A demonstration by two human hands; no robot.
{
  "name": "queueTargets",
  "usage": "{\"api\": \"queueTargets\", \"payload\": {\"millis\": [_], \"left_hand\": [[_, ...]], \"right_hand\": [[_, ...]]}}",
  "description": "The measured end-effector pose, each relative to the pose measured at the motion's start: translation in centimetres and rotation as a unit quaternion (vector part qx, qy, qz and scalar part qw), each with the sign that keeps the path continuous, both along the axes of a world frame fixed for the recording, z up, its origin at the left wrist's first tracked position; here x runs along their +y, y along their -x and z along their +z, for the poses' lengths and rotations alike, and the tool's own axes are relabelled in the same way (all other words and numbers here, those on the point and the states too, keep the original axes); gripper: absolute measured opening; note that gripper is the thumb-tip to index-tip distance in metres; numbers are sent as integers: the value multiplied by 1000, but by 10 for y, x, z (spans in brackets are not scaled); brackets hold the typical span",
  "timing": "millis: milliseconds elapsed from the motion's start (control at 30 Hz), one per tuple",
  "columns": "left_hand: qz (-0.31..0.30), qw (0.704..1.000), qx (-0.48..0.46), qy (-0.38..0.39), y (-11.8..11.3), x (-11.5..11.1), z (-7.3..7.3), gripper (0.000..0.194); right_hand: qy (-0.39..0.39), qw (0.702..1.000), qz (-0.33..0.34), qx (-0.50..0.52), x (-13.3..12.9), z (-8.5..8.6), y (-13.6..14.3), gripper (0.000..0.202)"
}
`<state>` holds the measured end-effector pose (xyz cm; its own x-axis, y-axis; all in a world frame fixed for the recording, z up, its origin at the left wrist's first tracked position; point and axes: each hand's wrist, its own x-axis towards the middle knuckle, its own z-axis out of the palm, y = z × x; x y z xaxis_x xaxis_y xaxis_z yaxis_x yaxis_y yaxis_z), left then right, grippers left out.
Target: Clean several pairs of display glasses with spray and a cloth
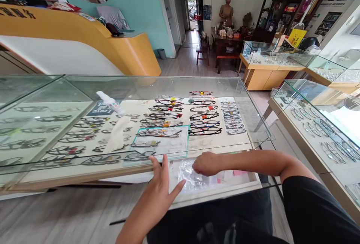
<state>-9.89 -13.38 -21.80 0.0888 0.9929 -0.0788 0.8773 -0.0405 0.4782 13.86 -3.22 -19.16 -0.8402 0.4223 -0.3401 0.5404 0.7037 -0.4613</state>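
A pulled-out drawer (pixel 225 194) sits under the glass display case (pixel 165 82), with clear plastic bags (pixel 189 174) inside. Over these bags is my right hand (pixel 208 163), its fingers curled closed; what they hold, if anything, is hidden. My left hand (pixel 161 188) has its fingers spread, the tips at the case's front edge beside the drawer, and holds nothing. Just beyond those fingertips are eyeglasses (pixel 142 155) and a teal-edged clear sheet (pixel 177 144). Farther left, a white bottle (pixel 110 101) and a pale cloth (pixel 118 133) rest on the glass.
Several rows of eyeglasses (pixel 204 116) fill the case. Other glass showcases (pixel 317 131) stand to the right. A yellow counter (pixel 137 50) is behind on the left. One person (pixel 226 11) stands by a dark table (pixel 232 37) at the back.
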Motion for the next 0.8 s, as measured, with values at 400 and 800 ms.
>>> {"api": "queueTargets", "payload": {"millis": [400, 800], "left_hand": [[16, 998, 57, -1, -11, 2, 40, 72], [-220, 958, -7, -185, -19, 65, 110, 31]], "right_hand": [[-123, 952, -177, 220, 12, 85, -84, 22], [-346, 810, -472, 28, 89, 28, -210, 36]]}}
